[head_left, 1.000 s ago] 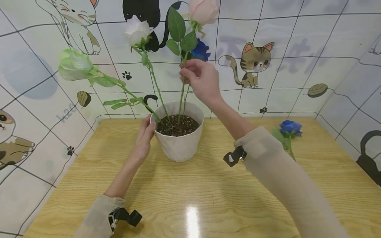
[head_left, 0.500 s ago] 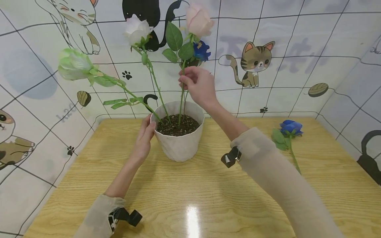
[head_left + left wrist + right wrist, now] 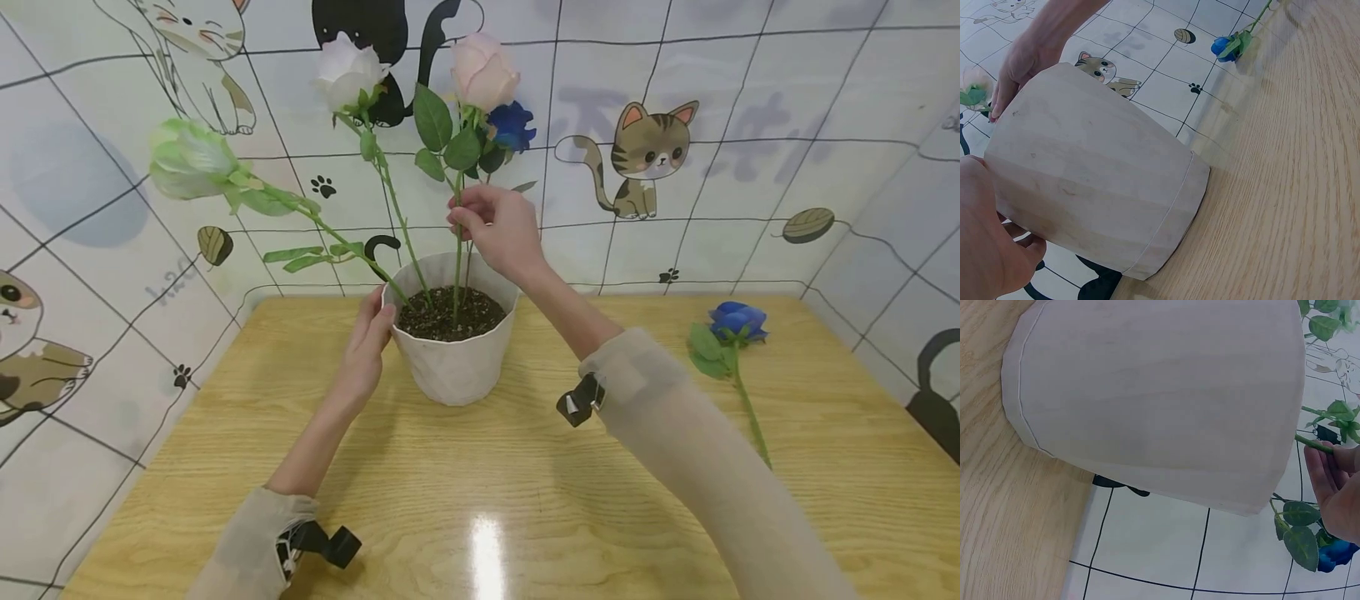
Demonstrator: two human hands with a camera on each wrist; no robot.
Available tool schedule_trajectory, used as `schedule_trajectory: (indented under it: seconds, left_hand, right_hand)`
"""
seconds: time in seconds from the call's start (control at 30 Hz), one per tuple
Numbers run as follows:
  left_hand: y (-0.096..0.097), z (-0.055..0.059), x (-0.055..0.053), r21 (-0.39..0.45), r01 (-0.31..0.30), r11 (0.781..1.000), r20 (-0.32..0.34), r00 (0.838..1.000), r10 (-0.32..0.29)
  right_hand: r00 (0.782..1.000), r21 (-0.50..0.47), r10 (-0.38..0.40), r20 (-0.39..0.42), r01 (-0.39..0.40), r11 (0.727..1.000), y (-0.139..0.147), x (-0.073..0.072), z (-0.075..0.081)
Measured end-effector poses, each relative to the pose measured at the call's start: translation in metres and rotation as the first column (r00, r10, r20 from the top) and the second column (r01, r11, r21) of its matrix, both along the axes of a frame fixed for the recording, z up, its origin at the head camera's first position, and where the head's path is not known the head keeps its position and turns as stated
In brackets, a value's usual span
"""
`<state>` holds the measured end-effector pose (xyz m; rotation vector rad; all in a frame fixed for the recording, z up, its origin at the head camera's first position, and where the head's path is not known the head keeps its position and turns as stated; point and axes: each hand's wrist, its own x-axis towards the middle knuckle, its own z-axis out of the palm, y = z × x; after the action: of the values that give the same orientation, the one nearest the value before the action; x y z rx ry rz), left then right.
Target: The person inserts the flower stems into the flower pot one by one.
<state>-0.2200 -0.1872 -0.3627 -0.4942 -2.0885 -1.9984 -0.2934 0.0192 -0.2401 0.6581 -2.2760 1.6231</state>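
Note:
A white flower pot (image 3: 453, 371) filled with dark soil (image 3: 472, 321) stands on the table. My left hand (image 3: 360, 358) grips its left side, thumb near the rim and fingers behind the wall. With thumb and fingertips my right hand (image 3: 504, 229) pinches the green stem (image 3: 1315, 444) of a pale pink rose (image 3: 486, 73), whose lower end is in the soil. Behind that flower is a blue rose (image 3: 513, 127), partly hidden. Also planted are a white rose (image 3: 351, 75), fairly upright, and a pale green rose (image 3: 193, 160) leaning far left.
Another blue rose (image 3: 738, 322) lies at the right on the wooden table (image 3: 420, 500), its stem partly behind the right sleeve. A wall covering (image 3: 600, 75) printed with cats rises right behind the pot. A black object (image 3: 937, 400) shows at the right edge.
The pink rose has come down and slightly left, with my right hand lowering along with it. My left hand has stayed on the pot.

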Motion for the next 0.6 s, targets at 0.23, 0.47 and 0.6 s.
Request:
schedule_trajectory:
  seconds: [0.23, 0.47, 0.6]
  left_hand:
    - [0.0014, 0.001, 0.0008, -0.003, -0.007, 1.0, 0.013, 1.0, 0.007]
    - [0.0009, 0.0006, 0.0024, -0.016, -0.009, 1.0, 0.014, 1.0, 0.009]
    - [0.0004, 0.0009, 0.0021, -0.012, 0.0, 1.0, 0.009, 1.0, 0.0]
  right_hand:
    - [1.0, 0.043, 0.001, -0.004, -0.001, 0.999, -0.0011, -0.0001, -0.0031]
    - [1.0, 0.06, 0.017, -0.021, -0.016, 0.998, -0.0057, 0.0, -0.0049]
    - [1.0, 0.062, 0.018, -0.024, -0.017, 0.998, -0.0078, -0.0004, -0.0052]
